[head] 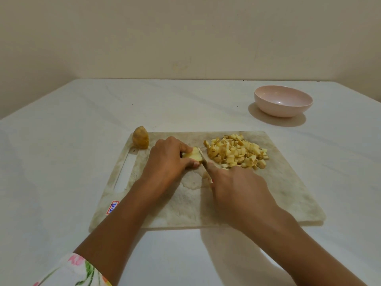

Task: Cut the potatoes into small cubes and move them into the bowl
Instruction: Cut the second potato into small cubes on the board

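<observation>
Head view: left hand [167,157] is curled over a potato piece [193,155] on the board [278,193], pinning it. Right hand [237,188] is wrapped round a knife [205,162], blade at the piece's right cut face. Hands are close together, apparently not touching. Cubes [235,153] are piled just right of the blade, on the board. An uncut chunk [140,137] stands at the board's far-left corner. Bowl [283,101] sits far right on the tabletop [61,141], well apart from the board, with nothing showing inside.

Step looks like dicing the held piece. To do it well: tuck left fingertips back from the blade, keep the piece flat side down, and cut slices even to match the pile. Chunk is uncut and no cubes are moved, so roughly midway.

Hidden: knife handle is under the right hand and only a sliver of blade shows. Cannot tell if the edge is in the potato or beside it. How much of the piece is left under the left palm is unclear. Board label is part covered by the forearm. Sleeve [78,271] is cut off at the bottom edge
</observation>
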